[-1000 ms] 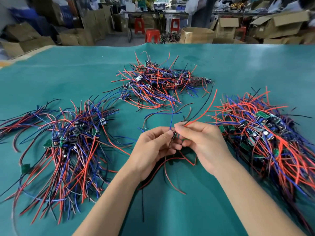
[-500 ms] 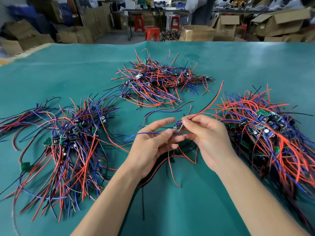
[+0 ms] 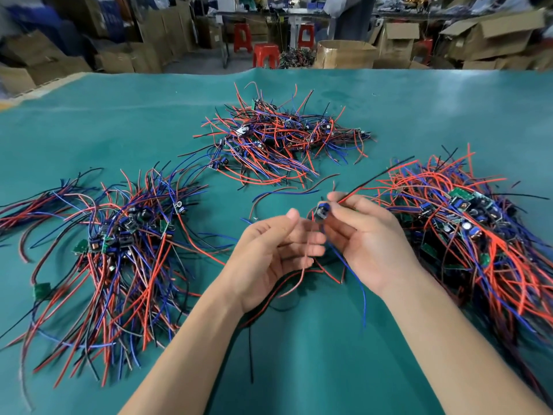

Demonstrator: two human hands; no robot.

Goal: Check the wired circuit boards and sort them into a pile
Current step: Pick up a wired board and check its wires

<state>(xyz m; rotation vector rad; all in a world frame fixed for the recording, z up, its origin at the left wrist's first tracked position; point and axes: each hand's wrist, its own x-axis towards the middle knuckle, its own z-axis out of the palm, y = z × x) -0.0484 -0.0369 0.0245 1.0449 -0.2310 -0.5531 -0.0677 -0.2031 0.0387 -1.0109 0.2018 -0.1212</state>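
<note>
Mid-sort, with three heaps on the table [image 3: 299,369]: left pile [image 3: 125,235], far pile [image 3: 278,145], right pile [image 3: 466,223]; done versus waiting unclear. One board [image 3: 322,211] pinched in right hand [image 3: 368,244] fingers above the table; left hand [image 3: 269,253] loosely spread, empty.

Both forearms reach forward, left hand [image 3: 273,253] palm-up with fingers loosely spread, right hand [image 3: 363,238] raised beside it, thumb and fingertips pinched.

No legible text or labels.
</note>
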